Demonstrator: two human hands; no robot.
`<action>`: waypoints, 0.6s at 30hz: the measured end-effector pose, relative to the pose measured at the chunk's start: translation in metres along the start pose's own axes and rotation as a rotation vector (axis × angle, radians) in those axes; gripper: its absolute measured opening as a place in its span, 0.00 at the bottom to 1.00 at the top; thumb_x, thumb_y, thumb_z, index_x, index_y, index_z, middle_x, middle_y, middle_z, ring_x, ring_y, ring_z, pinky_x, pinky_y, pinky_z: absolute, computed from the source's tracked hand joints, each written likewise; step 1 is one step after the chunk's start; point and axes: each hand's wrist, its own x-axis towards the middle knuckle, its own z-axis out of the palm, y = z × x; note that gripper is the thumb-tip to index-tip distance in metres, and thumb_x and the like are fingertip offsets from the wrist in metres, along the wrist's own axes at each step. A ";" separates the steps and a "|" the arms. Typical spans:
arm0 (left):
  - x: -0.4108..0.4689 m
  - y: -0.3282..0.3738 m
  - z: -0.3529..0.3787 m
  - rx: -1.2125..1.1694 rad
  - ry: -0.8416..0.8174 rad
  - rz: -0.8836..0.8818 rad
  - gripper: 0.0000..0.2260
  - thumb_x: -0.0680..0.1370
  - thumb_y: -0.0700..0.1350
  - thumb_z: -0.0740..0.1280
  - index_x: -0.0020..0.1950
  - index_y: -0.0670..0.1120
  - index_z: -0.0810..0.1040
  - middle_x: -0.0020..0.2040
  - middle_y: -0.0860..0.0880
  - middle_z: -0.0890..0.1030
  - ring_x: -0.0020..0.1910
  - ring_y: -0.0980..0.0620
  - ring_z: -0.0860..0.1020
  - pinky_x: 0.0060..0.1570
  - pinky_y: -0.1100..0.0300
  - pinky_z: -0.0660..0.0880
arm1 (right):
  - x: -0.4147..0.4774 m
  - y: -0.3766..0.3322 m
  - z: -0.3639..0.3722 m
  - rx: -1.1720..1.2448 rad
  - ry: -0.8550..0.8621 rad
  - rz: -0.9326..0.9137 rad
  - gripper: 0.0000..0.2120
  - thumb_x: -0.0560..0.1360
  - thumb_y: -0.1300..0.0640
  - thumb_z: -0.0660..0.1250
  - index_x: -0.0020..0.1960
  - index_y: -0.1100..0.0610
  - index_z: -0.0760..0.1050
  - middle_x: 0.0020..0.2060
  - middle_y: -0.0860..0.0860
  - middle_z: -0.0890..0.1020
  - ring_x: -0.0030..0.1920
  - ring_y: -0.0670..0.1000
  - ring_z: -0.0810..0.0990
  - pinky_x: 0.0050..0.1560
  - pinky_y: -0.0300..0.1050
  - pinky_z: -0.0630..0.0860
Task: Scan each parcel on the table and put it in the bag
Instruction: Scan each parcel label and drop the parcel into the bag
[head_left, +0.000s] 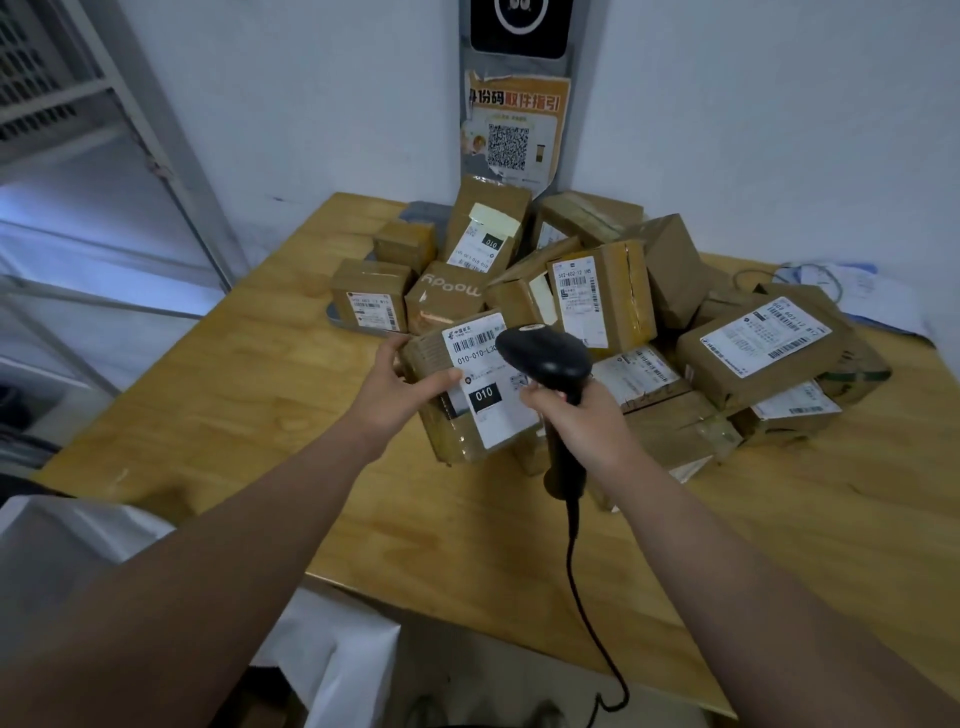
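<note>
My left hand (397, 387) grips the left end of a brown cardboard parcel (457, 431) with a white label marked 010, thumb across its top. My right hand (574, 415) holds a black barcode scanner (545, 358) by its handle, its head over the parcel's label. The scanner's cable (587, 597) hangs down past the table edge. A pile of several brown parcels (602, 291) lies behind on the wooden table (234, 395). A white bag (78, 535) sits low at the left, beside the table's near corner.
A large flat parcel (763, 343) lies at the right of the pile. Papers and a cable (831, 286) lie at the table's far right. A QR-code poster (511, 130) hangs on the wall behind. A metal rack (62, 104) stands to the left.
</note>
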 end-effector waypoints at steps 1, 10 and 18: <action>0.000 -0.001 0.000 -0.027 -0.014 -0.010 0.35 0.70 0.49 0.77 0.72 0.52 0.64 0.61 0.48 0.75 0.60 0.52 0.74 0.56 0.58 0.76 | -0.001 0.001 0.003 0.034 -0.008 0.020 0.04 0.75 0.55 0.69 0.49 0.52 0.76 0.32 0.40 0.80 0.37 0.39 0.77 0.36 0.34 0.69; 0.003 -0.003 0.000 0.011 -0.118 -0.011 0.42 0.60 0.54 0.81 0.69 0.60 0.64 0.62 0.49 0.76 0.62 0.50 0.75 0.62 0.50 0.74 | 0.000 0.002 0.010 0.108 0.058 0.019 0.12 0.74 0.55 0.71 0.57 0.54 0.77 0.44 0.46 0.82 0.46 0.42 0.80 0.40 0.35 0.70; 0.012 -0.007 -0.018 0.041 -0.005 -0.033 0.40 0.68 0.46 0.79 0.75 0.54 0.62 0.63 0.47 0.76 0.62 0.49 0.75 0.58 0.56 0.75 | -0.002 -0.006 0.006 -0.071 -0.027 -0.014 0.06 0.73 0.60 0.69 0.39 0.61 0.75 0.25 0.53 0.74 0.26 0.50 0.73 0.31 0.44 0.73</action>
